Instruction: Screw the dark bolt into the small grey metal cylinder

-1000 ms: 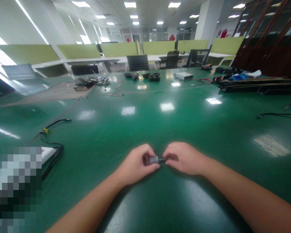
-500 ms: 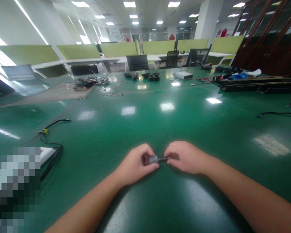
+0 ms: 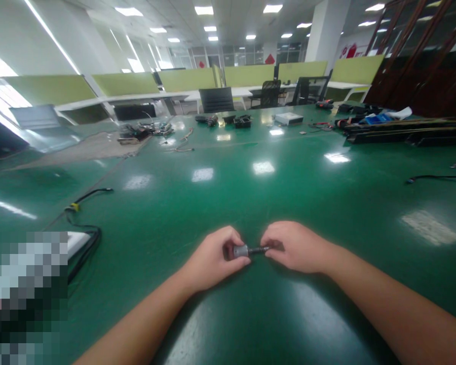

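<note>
A small grey metal cylinder [image 3: 240, 251] with a thin dark shaft [image 3: 256, 250] lies level between my hands, low over the green table [image 3: 228, 203]. My left hand [image 3: 217, 257] is closed around the cylinder's left end, thumb below and fingers above, so part of it is hidden. At the other side, my right hand [image 3: 292, 247] pinches the tip of the shaft between thumb and fingers. What exactly the piece is, I cannot make out.
At left, black cables [image 3: 89, 248] run beside a partly pixelated white object [image 3: 78, 241]. Another cable [image 3: 437, 178] lies at right. Toward the back are a heap of parts [image 3: 146, 129], a white box [image 3: 289, 118] and long black bars [image 3: 399, 134].
The whole view has shifted very slightly. Both hands keep the same grip, with the right hand perhaps a touch farther from the left along the shaft.
</note>
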A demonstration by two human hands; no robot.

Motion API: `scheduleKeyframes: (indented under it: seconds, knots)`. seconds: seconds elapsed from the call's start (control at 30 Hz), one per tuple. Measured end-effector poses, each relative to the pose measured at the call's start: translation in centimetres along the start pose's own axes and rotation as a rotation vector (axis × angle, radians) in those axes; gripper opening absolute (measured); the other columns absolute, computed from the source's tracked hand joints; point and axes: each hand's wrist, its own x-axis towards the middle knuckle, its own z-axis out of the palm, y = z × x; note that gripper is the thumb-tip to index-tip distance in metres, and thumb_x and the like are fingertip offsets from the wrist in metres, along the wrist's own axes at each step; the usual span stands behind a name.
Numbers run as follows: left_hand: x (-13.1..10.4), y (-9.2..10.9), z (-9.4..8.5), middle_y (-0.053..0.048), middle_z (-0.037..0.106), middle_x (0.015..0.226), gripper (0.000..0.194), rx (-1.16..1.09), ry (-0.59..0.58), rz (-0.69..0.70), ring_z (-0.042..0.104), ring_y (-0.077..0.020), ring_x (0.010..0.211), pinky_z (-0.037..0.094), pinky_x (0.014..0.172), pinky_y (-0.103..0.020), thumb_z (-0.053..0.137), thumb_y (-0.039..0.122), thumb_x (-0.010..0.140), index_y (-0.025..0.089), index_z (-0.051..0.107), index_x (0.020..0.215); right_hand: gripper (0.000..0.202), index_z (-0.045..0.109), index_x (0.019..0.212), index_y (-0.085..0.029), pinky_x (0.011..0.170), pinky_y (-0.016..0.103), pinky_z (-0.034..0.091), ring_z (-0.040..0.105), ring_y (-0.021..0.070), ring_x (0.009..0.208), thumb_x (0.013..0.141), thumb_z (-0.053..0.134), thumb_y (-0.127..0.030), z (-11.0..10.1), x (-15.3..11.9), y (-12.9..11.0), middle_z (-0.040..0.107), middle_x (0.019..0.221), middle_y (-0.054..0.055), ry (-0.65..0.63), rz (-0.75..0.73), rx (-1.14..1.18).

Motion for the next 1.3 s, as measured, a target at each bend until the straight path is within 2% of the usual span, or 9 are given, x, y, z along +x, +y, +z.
scheduleKeyframes:
  seconds: [0.6,0.9,1.07,1.3]
  knots:
    - [0.0,0.1,0.0,-0.001,0.064,0.087,0.024,0.017,0.0,0.0,0.058,-0.0146,0.072,0.045,0.065,-0.026,0.075,0.032,0.082,0.018,0.057,0.09,0.008,0.072,0.088,-0.021,0.065,0.026,0.038,0.058,0.0144,0.073,0.082,0.071,-0.017,-1.9,-0.7,0.7,0.068,0.083,0.001,-0.06,0.111,-0.067]
    - [0.1,0.2,0.1,-0.002,0.064,0.088,0.024,0.013,0.0,-0.002,0.058,-0.0144,0.072,0.045,0.065,-0.026,0.075,0.032,0.082,0.018,0.057,0.089,0.01,0.074,0.089,-0.022,0.063,0.024,0.04,0.059,0.0128,0.07,0.081,0.072,-0.017,-1.9,-0.8,0.9,0.069,0.082,-0.001,-0.073,0.13,0.024]
    - [0.0,0.2,0.0,-0.001,0.064,0.087,0.023,0.012,-0.003,0.008,0.058,-0.0144,0.072,0.045,0.065,-0.025,0.074,0.033,0.083,0.018,0.057,0.09,0.009,0.074,0.091,-0.02,0.064,0.024,0.041,0.059,0.0122,0.069,0.083,0.072,-0.018,-0.7,-0.2,0.4,0.068,0.081,0.0,-0.062,0.098,0.091]
    - [0.1,0.0,0.1,0.0,0.063,0.083,0.02,0.024,0.025,0.02,0.057,-0.0143,0.072,0.044,0.065,-0.024,0.073,0.031,0.082,0.018,0.059,0.089,0.006,0.073,0.09,-0.019,0.075,0.029,0.041,0.059,0.0168,0.083,0.086,0.07,-0.021,2.6,1.6,-0.9,0.069,0.085,0.003,0.077,-0.054,0.047]
